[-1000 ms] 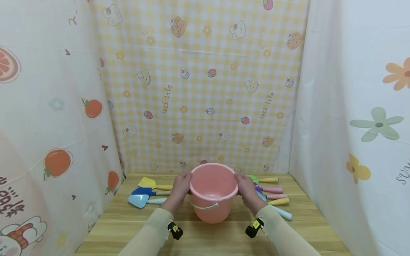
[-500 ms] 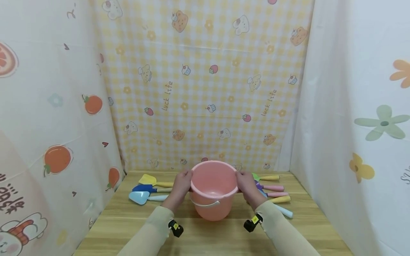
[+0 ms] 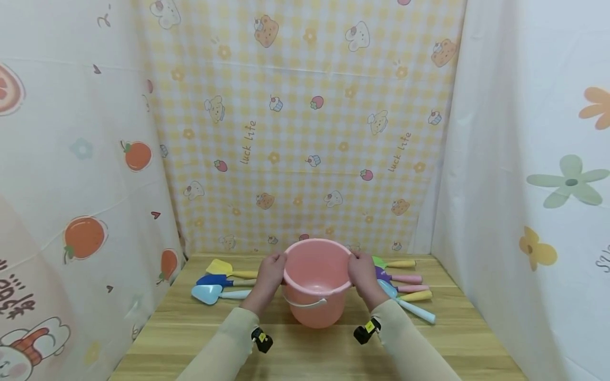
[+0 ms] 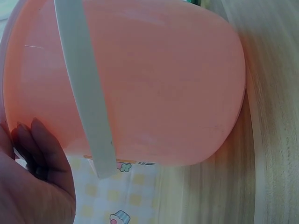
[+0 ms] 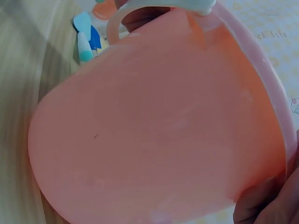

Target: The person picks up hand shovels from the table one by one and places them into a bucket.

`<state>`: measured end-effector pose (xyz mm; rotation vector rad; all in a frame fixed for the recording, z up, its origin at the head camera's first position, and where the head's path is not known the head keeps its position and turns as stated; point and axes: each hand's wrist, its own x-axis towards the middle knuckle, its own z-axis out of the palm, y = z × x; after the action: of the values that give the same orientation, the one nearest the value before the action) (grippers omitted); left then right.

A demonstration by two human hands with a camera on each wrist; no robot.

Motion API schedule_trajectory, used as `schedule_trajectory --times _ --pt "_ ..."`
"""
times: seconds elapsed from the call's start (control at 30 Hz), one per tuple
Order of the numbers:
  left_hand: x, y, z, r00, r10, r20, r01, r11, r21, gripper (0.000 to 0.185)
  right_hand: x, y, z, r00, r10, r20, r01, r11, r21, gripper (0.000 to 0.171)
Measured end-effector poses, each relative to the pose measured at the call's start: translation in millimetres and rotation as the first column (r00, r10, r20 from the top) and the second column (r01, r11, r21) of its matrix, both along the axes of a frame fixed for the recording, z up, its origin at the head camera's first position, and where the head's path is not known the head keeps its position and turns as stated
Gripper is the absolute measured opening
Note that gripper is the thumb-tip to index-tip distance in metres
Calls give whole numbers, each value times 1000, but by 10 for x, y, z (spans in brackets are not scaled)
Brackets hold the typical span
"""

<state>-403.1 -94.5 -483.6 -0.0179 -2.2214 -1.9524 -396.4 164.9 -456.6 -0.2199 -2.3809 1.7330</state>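
Observation:
A pink plastic bucket [image 3: 316,315] stands upright on the table in the middle of the head view, its open mouth tipped into sight. Its white handle [image 4: 86,88] hangs down across the near side. My left hand [image 3: 270,272] grips the rim on the left, with fingers curled under the lip in the left wrist view. On the opposite side, my right hand [image 3: 363,272] holds the rim; fingers [image 5: 257,200] show beneath the lip in the right wrist view. Both thumbs lie near the top edge. The bucket's inside looks bare where it shows.
Left of the bucket lie a yellow shovel [image 3: 220,268], a dark blue shovel [image 3: 213,280] and a light blue shovel [image 3: 207,294]. Several more lie on the right, including a light blue one with a pale handle [image 3: 419,312]. Patterned cloth [image 3: 305,132] hangs behind and on both sides.
My right hand and wrist have shifted slightly left along the bucket, baring more of the shovels on the right. The left hand keeps its grip, and the head view has tilted a little.

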Motion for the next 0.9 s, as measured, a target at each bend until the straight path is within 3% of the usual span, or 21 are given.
schedule_trajectory --times 0.43,0.9 --pt "21 11 12 1000 11 -6 -12 999 -41 40 4 6 -22 1000 -16 10 16 1000 2 51" --pt "45 -14 68 999 -23 22 25 997 -72 44 -9 18 -15 999 -5 36 5 1000 -23 51"
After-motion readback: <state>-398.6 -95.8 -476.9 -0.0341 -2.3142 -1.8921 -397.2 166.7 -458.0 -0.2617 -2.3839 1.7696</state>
